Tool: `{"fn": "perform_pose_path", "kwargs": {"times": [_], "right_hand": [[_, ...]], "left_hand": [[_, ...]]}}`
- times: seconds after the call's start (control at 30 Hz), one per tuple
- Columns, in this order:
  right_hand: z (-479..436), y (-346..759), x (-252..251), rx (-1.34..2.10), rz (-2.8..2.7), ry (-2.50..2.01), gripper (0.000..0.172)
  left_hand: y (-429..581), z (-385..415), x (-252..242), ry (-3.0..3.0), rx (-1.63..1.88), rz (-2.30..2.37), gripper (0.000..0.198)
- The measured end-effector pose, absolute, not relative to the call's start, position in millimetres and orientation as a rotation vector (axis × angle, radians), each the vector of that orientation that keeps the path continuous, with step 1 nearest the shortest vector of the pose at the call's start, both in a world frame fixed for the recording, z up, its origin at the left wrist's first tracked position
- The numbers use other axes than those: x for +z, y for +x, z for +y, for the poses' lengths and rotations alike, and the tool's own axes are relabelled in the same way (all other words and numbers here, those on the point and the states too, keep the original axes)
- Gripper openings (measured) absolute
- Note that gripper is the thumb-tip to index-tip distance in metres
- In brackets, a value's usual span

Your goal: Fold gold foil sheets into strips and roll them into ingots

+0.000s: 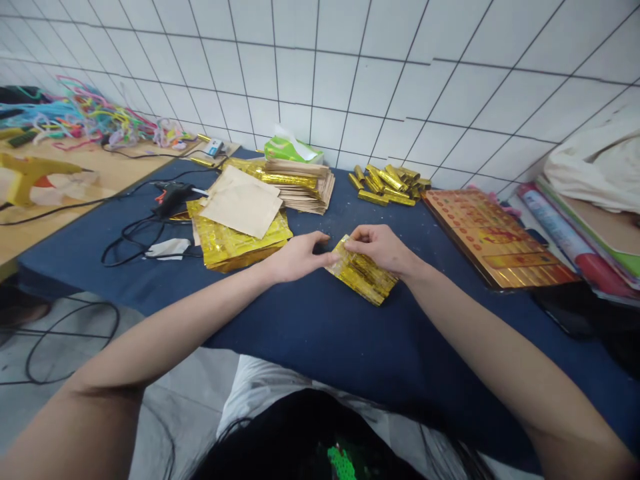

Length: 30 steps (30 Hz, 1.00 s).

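Note:
A sheet of gold foil paper [369, 281] lies aslant on the dark blue table cover, its surface creased and shiny. My right hand [383, 248] pinches the sheet near its upper edge, thumb and fingers together. On the sheet's left corner rests the thumb of my left hand [303, 257]; its index finger stays apart from the thumb, with a gap between them. The undersides of both hands are hidden. Left of my hands is a stack of gold foil paper [220, 250] with a plain beige sheet [243, 200] on top.
Small gold paper rolls [390, 181] are piled near the tiled wall. Beside a beige paper stack [320, 190] sits a green tissue pack [295, 149]. A black glue gun [173, 197] with its cable lies left; a yellow glue gun [30, 179] is farther left. An orange-gold box [495, 233] lies right.

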State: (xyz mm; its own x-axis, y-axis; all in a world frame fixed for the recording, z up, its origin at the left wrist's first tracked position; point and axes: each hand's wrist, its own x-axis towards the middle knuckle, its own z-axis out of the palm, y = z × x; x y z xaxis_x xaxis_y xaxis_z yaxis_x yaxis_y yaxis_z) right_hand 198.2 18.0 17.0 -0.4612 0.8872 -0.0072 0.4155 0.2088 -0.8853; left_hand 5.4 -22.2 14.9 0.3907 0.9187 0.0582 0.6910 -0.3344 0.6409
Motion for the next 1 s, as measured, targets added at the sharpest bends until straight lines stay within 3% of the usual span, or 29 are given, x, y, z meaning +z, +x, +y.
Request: {"fn": "perform_pose_path", "kwargs": {"times": [0.1,0.27,0.83,1.0], "right_hand": [[9.9,198.0,18.5,1.238,-1.792,-1.109,0.024],[5.1,198.6,19.4,1.331,-1.724,-1.085,0.025],[8.0,184.6,-2.2,1.246,-1.625,-1.191,0.024],[19.7,180.6,-8.5,0.827,-1.928,-1.348,0.017]], "left_hand": [[13.1,-16.4,21.6,1.877,0.73,1.21,0.037],[24.3,-15.9,19.0,1.473,0.831,1.072,0.024],[7.4,-6.9,18.2,1.528,0.743,1.218,0.016],[2.0,12.5,16.1,1.88,0.584,1.41,0.012]]}}
